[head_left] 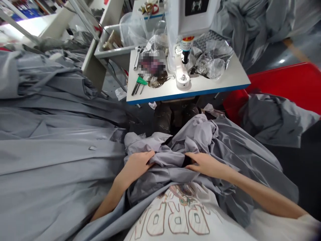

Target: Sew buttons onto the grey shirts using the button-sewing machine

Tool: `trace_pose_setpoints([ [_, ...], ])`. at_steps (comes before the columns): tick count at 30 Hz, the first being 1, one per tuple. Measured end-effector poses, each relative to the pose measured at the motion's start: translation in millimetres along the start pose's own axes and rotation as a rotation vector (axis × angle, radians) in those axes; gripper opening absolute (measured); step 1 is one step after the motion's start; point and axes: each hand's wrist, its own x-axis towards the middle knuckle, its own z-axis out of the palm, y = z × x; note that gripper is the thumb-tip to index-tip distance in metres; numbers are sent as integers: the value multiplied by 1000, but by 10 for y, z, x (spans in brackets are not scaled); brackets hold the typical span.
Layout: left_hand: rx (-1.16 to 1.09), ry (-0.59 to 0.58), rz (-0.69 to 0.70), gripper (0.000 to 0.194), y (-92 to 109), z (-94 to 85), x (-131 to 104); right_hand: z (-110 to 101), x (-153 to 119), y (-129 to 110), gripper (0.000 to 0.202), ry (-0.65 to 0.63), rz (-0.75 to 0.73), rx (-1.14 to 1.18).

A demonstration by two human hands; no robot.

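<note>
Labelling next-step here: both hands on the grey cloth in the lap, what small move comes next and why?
Probably lift the bunched grey cloth forward toward the press machine. The left hand and right hand both grip its folds in the lap, and the white table sits just ahead.

Bare strip of white table [200, 87] along its front edge, open to a hand. Behind it: press machine [184, 40], plastic bags [213, 63], green-handled tools [140, 82]. Lap blocked by bunched grey fabric [190, 140]; grey garment pile [50, 140] fills left, red bin [288, 87] right.
</note>
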Motion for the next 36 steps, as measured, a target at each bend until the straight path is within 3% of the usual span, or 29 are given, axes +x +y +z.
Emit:
trace_pose_setpoints([
  [3, 94, 444, 105, 12, -7, 3, -213, -95, 82, -122, 34, 141, -216, -149],
  [6, 199, 920, 141, 11, 20, -24, -393, -196, 133, -337, 45, 381, -407, -238],
  [8, 196, 1047, 178, 13, 49, -47, -447, -210, 198, -473, 44, 462, -542, -308],
  [10, 131, 932, 245, 11, 54, -79, -450, -191, 277, -572, 31, 465, -683, -367],
  [12, 61, 693, 234, 6, 23, -125, -431, -180, 321, -630, 25, 475, -771, -369],
  [13, 30, 577, 196, 12, 0, -155, -423, -186, 314, -650, 25, 499, -789, -343],
  [17, -44, 177, -55, 69, -72, -300, -429, -271, 78, -720, 21, 557, -822, -243],
  [18, -39, 84, -127, 71, -78, -330, -432, -289, -12, -741, 22, 516, -843, -251],
  [20, 17, -47, -297, 59, -93, -364, -419, -301, -183, -778, 25, 370, -864, -289],
  [21, 62, -67, -367, 54, -108, -364, -398, -297, -254, -788, 26, 285, -852, -306],
  [23, 138, 1, -408, 50, -165, -328, -318, -279, -349, -775, 28, 110, -764, -328],
  [26, 43, 185, -265, 57, -318, -203, -144, -265, -360, -642, 30, -116, -538, -355],
  [28, -145, 120, -193, 77, -432, -113, -51, -294, -287, -472, 25, -165, -404, -345],
  [29, -233, 41, -193, 83, -482, -78, -27, -327, -233, -369, 23, -129, -343, -318],
  [31, -362, -104, -232, 83, -559, -42, -25, -430, -115, -143, 22, 68, -199, -230],
  [34, -516, -108, -260, 69, -621, -68, -89, -658, 16, 161, 28, 404, -6, -85],
  [35, -554, -70, -268, 66, -633, -87, -109, -743, 37, 232, 32, 400, 4, -38],
  [36, -571, -39, -287, 65, -642, -104, -123, -826, 51, 282, 38, 301, -14, 18],
])
